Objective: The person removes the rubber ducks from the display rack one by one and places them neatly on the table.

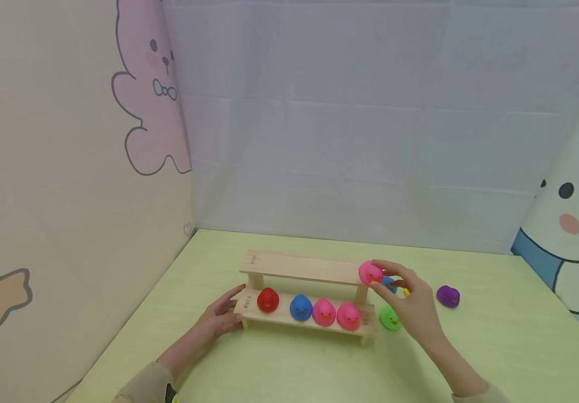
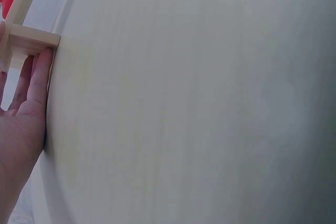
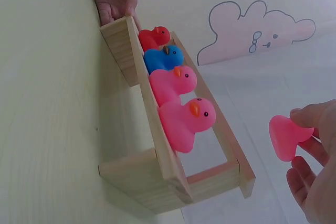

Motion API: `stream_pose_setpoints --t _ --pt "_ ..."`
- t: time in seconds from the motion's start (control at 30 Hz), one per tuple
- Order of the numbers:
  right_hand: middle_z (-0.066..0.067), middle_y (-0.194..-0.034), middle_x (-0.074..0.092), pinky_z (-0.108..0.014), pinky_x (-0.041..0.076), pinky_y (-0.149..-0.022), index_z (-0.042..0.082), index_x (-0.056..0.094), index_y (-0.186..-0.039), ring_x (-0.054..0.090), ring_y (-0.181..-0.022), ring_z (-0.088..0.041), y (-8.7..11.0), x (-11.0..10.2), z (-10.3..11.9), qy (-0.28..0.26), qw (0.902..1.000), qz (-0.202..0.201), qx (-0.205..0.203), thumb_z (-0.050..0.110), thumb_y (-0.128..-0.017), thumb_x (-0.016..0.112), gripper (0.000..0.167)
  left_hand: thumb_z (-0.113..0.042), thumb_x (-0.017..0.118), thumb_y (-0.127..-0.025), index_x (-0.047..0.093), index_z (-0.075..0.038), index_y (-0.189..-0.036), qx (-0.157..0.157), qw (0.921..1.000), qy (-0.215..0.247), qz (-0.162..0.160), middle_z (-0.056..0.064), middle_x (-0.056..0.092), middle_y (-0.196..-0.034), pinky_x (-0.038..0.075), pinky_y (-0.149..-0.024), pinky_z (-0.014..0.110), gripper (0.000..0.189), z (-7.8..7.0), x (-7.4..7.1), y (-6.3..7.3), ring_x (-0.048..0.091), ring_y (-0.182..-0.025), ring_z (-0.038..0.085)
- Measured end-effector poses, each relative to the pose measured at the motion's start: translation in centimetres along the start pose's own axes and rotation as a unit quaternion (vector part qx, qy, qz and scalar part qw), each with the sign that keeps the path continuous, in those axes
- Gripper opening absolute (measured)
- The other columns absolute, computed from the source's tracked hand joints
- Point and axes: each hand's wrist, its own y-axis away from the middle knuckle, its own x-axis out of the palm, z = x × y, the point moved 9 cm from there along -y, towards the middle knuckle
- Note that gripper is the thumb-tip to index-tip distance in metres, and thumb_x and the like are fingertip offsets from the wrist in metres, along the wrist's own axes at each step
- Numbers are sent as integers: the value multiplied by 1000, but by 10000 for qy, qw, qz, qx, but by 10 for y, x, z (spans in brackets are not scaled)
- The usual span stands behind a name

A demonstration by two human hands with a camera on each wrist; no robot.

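A pink rubber duck (image 1: 370,273) is pinched between the thumb and fingers of my right hand (image 1: 415,305). It overlaps the right end of the upper board in the head view; in the right wrist view, the held duck (image 3: 286,137) appears apart from the wooden shelf (image 3: 170,171). My left hand (image 1: 219,318) rests at the left end of the two-tier wooden shelf (image 1: 299,265), its fairly straight fingers (image 2: 39,80) against the end leg. On the lower board sit a red duck (image 1: 268,300), a blue duck (image 1: 301,308) and two pink ducks (image 1: 324,312), with a gap after the red one.
Right of the shelf, a green duck (image 1: 390,318) and a purple duck (image 1: 448,296) lie on the pale table (image 1: 289,369). Another blue duck (image 1: 389,285) and a yellow thing (image 1: 406,292) are partly hidden behind my right hand. A cloth wall (image 1: 349,129) stands behind.
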Motion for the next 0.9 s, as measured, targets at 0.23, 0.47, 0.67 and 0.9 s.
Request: stream_pose_setpoints --t 0.23,0.47,0.67,0.9 --pt "12 -108 62 -16 44 -74 28 60 -115 52 -95 -6 11 -18 -36 691 9974 -163 -76 25 -77 72 40 -12 61 -86 29 -22 -142 -42 10000 -34 -8 20 41 -129 47 -87 37 65 -2 1 2 52 -108 24" --pt "4 -108 64 -11 41 -72 16 63 -113 51 -95 0 20 -33 -44 1413 9849 -403 -913 8 -70 77 45 -14 62 -85 30 -20 -141 -111 9998 -77 -113 20 42 -128 48 -86 36 65 -1 0 2 54 -106 24" --pt "1 -104 66 -8 41 -71 13 63 -110 54 -89 -8 27 -40 -57 1948 9761 -339 -905 5 -66 79 47 -11 61 -85 29 -18 -141 -11 10000 48 -2 20 42 -129 48 -86 38 66 1 -1 -1 54 -107 24" --pt "-1 -96 66 -20 50 -64 14 64 -106 60 -82 -19 31 -48 -78 2279 9724 10 -494 9 -66 79 43 -9 61 -85 28 -18 -141 32 9999 116 97 20 42 -129 48 -86 38 66 5 -2 -3 53 -108 24"
